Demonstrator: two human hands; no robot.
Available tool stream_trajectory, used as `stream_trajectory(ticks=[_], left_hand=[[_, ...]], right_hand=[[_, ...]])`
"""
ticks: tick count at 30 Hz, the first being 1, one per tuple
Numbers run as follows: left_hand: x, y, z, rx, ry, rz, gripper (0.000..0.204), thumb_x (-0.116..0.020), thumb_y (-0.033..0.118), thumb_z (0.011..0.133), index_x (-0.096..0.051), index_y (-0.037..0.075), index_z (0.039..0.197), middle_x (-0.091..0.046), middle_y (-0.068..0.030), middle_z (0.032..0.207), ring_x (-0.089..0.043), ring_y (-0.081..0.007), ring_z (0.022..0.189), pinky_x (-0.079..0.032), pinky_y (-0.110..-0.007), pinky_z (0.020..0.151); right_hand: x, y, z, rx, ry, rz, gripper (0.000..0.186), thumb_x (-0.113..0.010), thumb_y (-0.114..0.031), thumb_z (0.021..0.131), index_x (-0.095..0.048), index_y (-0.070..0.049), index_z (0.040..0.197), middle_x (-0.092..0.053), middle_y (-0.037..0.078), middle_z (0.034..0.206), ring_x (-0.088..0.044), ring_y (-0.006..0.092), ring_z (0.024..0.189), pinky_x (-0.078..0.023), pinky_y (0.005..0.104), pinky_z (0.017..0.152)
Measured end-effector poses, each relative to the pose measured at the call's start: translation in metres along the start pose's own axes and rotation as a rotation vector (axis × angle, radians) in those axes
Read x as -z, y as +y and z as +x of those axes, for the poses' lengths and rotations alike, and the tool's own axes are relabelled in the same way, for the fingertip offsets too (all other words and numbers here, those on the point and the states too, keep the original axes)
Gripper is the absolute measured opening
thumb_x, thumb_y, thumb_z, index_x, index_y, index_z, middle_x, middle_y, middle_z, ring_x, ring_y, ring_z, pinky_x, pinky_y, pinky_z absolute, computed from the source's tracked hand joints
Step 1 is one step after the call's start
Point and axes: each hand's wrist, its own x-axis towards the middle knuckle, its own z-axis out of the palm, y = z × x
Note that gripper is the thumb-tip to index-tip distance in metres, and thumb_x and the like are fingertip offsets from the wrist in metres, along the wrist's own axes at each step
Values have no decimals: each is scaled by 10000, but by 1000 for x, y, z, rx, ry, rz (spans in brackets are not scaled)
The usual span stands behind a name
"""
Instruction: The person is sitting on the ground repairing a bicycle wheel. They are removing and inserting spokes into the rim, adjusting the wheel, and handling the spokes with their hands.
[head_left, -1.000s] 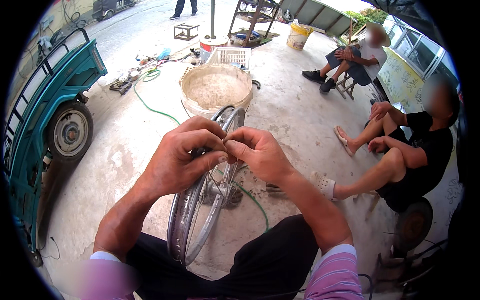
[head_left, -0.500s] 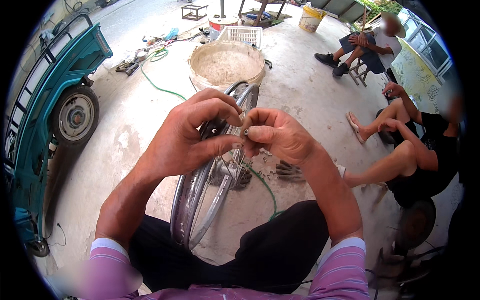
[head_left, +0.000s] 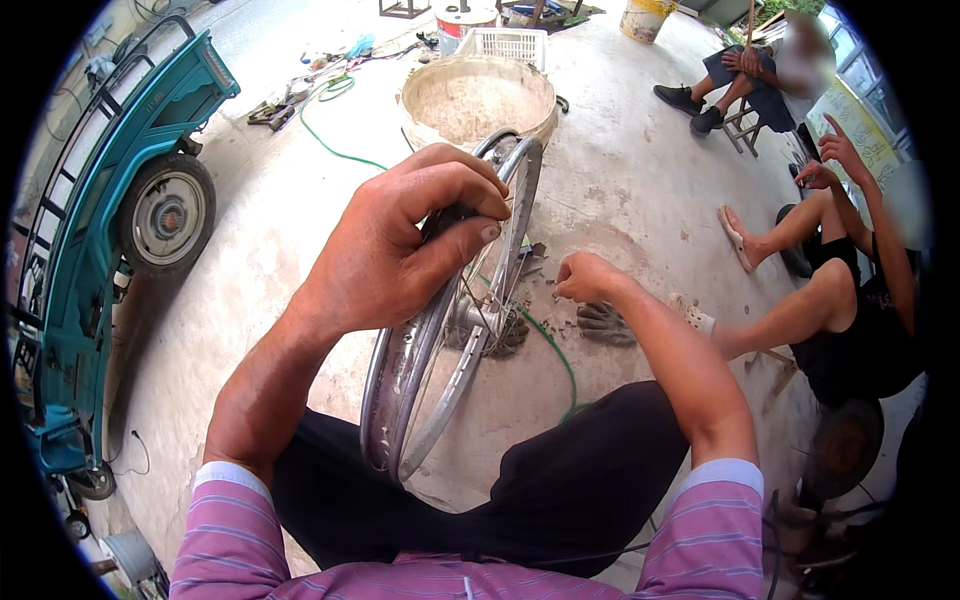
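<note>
A bicycle wheel [head_left: 385, 405] with a silver rim, thin spokes and a hub [head_left: 476, 318] stands tilted between my knees. My left hand [head_left: 395, 245] is over its upper part, thumb and forefinger brought together in a pinch beside the spokes. Whatever that pinch holds is too small to make out. Off to the right of the wheel, my right hand [head_left: 590, 278] reaches low over the floor with its fingers bent together. Their tips are partly hidden, so I cannot see what is in them. Just below it lies a dark grey work glove [head_left: 604, 323].
Beyond the wheel stands a large round tub [head_left: 480, 100], with a white crate [head_left: 505, 45] behind it. A green hose [head_left: 553, 350] runs across the floor. On the left is a teal cargo tricycle [head_left: 95, 250]. Two people sit at the right, the nearer with a raised hand [head_left: 842, 150].
My right hand has left my left hand and moved right and down toward the floor. My left hand stays pinched at the wheel. The nearer person on the right has raised a hand.
</note>
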Motion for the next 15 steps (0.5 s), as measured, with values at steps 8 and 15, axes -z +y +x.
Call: stream_trajectory(ticks=[8,15], left_hand=[[0,6,-1,31,-2,-37,140,-652,-20,858,-660,25,990,-660,-101,1058,-653,-189,984,-533,-324,853],[0,13,-5,29,-24,-8,140,-652,-25,849,-664,17,983,-650,-105,1070,-650,-189,955,-529,-321,835]], right_hand=[[30,-62,-15,167,314,623,334,-654,-298,897,-695,-34,1097,-715,78,948,-665,177,869,-520,304,784],[21,-104,-26,439,208,1205,423,-472,-449,1027,-656,-79,1116,-663,-18,948,-599,92,887,-473,259,751]])
